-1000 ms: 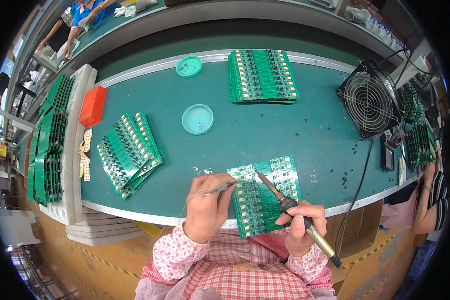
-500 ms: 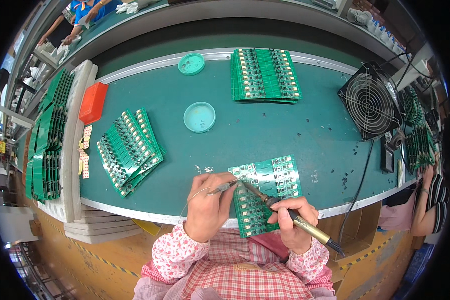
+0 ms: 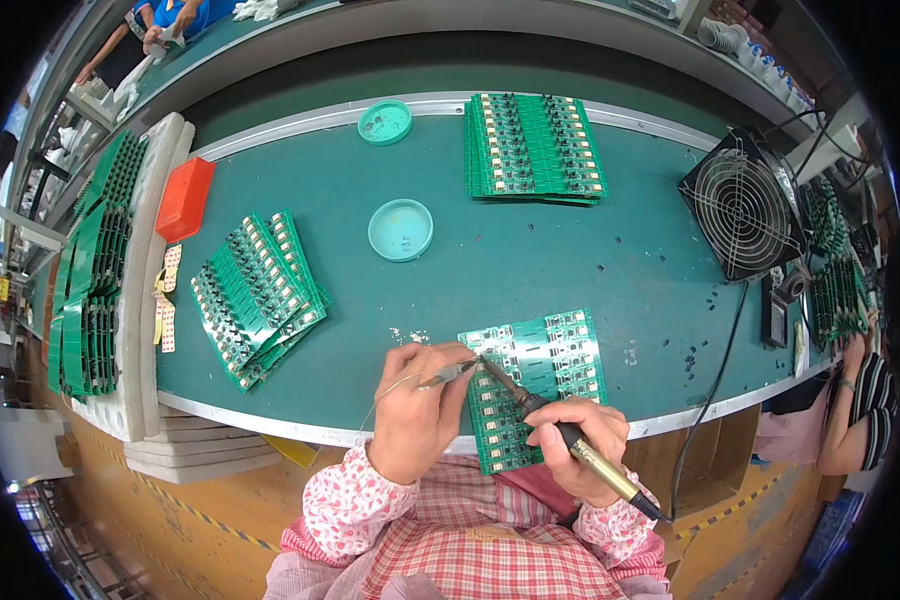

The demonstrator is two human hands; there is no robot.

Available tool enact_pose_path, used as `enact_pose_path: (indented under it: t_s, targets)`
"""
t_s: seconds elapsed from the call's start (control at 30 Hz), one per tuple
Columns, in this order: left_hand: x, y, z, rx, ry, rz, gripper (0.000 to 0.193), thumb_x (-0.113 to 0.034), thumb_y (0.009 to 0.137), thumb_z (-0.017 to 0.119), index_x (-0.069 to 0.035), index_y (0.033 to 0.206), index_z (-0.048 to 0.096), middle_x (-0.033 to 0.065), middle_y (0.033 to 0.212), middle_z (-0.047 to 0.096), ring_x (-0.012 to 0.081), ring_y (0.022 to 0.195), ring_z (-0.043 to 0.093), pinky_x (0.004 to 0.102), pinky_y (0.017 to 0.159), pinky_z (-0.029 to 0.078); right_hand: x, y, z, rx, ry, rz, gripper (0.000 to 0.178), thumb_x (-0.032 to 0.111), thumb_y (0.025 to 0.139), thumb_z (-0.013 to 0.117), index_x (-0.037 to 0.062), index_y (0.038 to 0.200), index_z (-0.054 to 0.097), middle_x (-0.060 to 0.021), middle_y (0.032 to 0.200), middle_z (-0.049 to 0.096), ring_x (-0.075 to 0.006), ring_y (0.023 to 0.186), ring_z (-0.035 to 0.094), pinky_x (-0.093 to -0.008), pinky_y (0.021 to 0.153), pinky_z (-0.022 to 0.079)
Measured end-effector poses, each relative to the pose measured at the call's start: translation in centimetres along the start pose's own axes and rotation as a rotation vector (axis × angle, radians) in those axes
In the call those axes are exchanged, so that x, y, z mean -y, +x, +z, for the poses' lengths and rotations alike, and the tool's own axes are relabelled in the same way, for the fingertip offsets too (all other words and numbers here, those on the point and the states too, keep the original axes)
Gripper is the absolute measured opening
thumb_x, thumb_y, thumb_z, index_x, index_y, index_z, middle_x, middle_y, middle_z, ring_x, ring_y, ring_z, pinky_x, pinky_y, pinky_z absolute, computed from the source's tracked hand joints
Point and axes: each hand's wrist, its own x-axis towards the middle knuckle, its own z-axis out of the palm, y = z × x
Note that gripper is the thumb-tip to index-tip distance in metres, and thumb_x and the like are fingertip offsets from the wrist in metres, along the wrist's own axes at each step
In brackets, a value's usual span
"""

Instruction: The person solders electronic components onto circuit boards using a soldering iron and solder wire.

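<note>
A green circuit board panel (image 3: 575, 375) with rows of small parts lies at the table's near edge. My right hand (image 3: 598, 430) grips a soldering iron (image 3: 613, 474) with a gold and black handle, its tip down at the panel's upper left part. Close to that tip, my left hand (image 3: 408, 418) pinches metal tweezers (image 3: 448, 374) and a thin solder wire (image 3: 376, 404) that loops back past the wrist. Fingers and tools partly cover the panel's left rows. Whether the wire touches the tip is too small to tell.
Board stacks lie at left (image 3: 258, 295) and far middle (image 3: 535, 150). Two turquoise round dishes (image 3: 401, 231) and a red box (image 3: 183, 200) stand left of centre. A black fan (image 3: 740, 205) is at right, with its cable near my right arm. Foam trays (image 3: 150, 300) hold boards.
The soldering iron and my right hand have shifted slightly left. My left hand stays nearly still. The whole view has moved a little.
</note>
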Motion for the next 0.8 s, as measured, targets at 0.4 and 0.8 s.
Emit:
enact_pose_path:
  t_s: [0.4,0.8]
  targets:
    - [0.0,0.0,0.0,-0.004,0.007,0.007,0.020,0.004,0.082,0.070,-0.003,0.100,0.067,0.0089,0.098,0.070,0.0285,0.087,0.066,0.0387,0.086,0.048,0.5,-0.1,-0.7,-0.026,-0.066,-0.032,0.011,0.000,0.080,0.071,0.0032,0.091,0.069,-0.0075,0.074,0.071,-0.0192,0.059,0.067,-0.0293,0.053,0.052]
    - [-0.2,-0.1,-0.4,-0.001,0.021,-0.004,0.019,0.003,0.082,0.072,-0.002,0.100,0.067,0.0097,0.100,0.070,0.0305,0.088,0.065,0.0387,0.083,0.050,-0.5,-1.1,-0.2,-0.145,-0.596,-0.102,0.041,0.010,0.076,0.080,0.0078,0.115,0.071,-0.0138,0.095,0.061,-0.0304,0.091,0.063,-0.0436,0.087,0.052]
